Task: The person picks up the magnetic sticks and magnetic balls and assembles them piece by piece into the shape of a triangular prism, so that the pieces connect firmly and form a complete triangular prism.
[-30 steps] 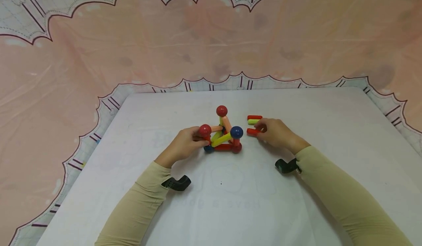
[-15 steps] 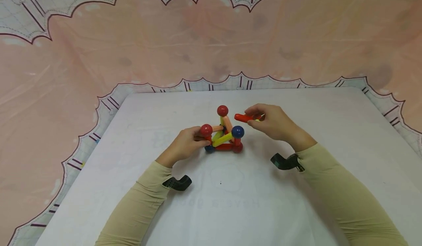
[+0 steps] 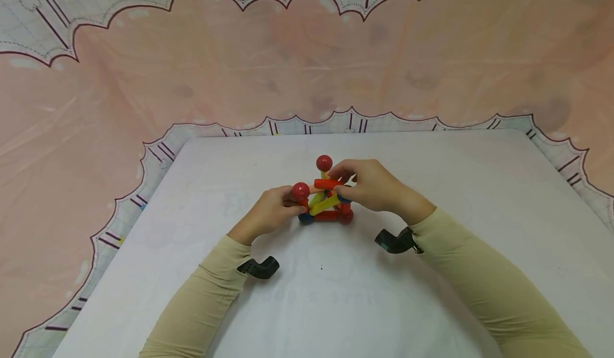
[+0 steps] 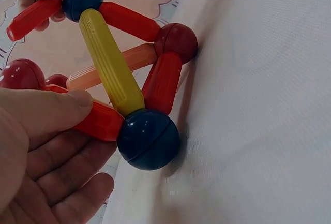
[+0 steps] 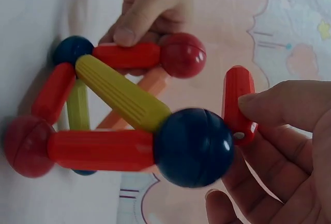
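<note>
A framework of magnetic rods and balls stands on the white table, its yellow rod (image 3: 324,204) slanting across the front. My left hand (image 3: 271,211) pinches its left upright red rod (image 4: 98,120), between a red ball (image 3: 300,190) and a blue ball (image 4: 148,139). With thumb and fingers, my right hand (image 3: 379,190) pinches another red magnetic rod (image 5: 239,97) above the framework. In the left wrist view this rod's end is right at the upper blue ball (image 4: 83,1). The right fingers partly hide that ball in the head view. A red ball (image 3: 324,163) tops the back corner.
The white tabletop (image 3: 431,166) spreads around the framework, with a patterned pink cloth (image 3: 307,65) behind it. Black wrist devices (image 3: 259,267) hang below both sleeves.
From the loose rods at the right, my right hand has picked up a red magnetic rod and carried it left over the framework. My left hand keeps its hold.
</note>
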`<state>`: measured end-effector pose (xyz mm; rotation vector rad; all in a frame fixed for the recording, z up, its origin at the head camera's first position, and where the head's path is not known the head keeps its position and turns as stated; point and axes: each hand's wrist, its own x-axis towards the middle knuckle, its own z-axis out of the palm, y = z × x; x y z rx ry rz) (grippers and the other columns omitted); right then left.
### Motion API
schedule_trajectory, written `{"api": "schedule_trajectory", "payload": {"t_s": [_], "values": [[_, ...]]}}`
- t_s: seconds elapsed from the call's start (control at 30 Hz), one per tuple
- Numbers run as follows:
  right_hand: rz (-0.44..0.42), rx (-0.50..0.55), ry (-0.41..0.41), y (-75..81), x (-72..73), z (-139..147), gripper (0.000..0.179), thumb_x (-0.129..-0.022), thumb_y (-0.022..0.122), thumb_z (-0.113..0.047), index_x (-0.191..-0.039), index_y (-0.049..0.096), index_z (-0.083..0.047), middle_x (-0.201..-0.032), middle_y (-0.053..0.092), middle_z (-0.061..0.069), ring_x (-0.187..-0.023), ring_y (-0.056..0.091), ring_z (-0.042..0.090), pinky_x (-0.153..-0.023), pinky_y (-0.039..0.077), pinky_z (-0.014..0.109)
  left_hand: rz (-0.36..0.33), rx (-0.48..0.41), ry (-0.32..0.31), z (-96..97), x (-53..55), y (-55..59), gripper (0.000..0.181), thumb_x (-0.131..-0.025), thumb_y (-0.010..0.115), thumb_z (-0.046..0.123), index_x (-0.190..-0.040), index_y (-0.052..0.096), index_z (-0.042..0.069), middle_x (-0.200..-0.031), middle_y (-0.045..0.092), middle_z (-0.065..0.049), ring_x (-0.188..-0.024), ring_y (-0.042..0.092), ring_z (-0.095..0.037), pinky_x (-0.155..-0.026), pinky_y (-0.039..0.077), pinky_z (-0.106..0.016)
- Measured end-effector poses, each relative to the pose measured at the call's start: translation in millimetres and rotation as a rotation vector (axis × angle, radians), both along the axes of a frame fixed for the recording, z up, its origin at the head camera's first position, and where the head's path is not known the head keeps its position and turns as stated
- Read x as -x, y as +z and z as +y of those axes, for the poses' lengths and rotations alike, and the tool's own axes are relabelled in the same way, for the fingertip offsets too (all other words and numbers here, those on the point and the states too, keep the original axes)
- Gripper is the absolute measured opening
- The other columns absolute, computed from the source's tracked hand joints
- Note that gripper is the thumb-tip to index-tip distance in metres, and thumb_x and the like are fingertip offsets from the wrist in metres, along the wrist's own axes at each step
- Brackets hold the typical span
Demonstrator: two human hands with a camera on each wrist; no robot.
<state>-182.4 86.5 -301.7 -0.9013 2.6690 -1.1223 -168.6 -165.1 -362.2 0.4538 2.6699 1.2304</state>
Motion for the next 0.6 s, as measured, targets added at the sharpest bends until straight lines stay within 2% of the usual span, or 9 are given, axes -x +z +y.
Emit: {"api": "schedule_trajectory", "payload": {"t_s": [0.1, 0.37, 0.6], "values": [[0.000, -0.004, 0.012, -1.4, -1.6, -5, 0.027, -0.093, 0.069, -0.011, -0.119, 0.068, -0.005, -0.104, 0.069, 0.003, -0.096, 0.061, 0.020, -0.089, 0.053, 0.038, 0.006, -0.007, -0.005, -0.4, 0.1, 0.0, 0.036, -0.091, 0.073, 0.009, -0.124, 0.064, -0.003, -0.110, 0.072, -0.012, -0.103, 0.069, -0.024, -0.093, 0.053, -0.038], [-0.034, -0.011, -0.003, -2.1, -5.2, -12, 0.025, -0.093, 0.070, -0.013, -0.117, 0.069, -0.006, -0.101, 0.068, 0.005, -0.092, 0.062, 0.021, -0.075, 0.057, 0.029, 0.006, -0.012, -0.007, -0.3, -0.7, 1.2, 0.036, -0.091, 0.074, 0.009, -0.123, 0.064, -0.003, -0.108, 0.072, -0.011, -0.102, 0.069, -0.024, -0.092, 0.053, -0.038], [-0.031, -0.029, -0.009, -4.4, -4.0, -14, 0.024, -0.093, 0.069, -0.012, -0.116, 0.068, -0.006, -0.101, 0.068, 0.005, -0.091, 0.062, 0.021, -0.071, 0.056, 0.027, 0.006, 0.001, -0.007, 0.3, 0.4, 1.4, 0.036, -0.092, 0.073, 0.010, -0.124, 0.064, -0.002, -0.110, 0.071, -0.011, -0.103, 0.068, -0.024, -0.093, 0.053, -0.038]]}}
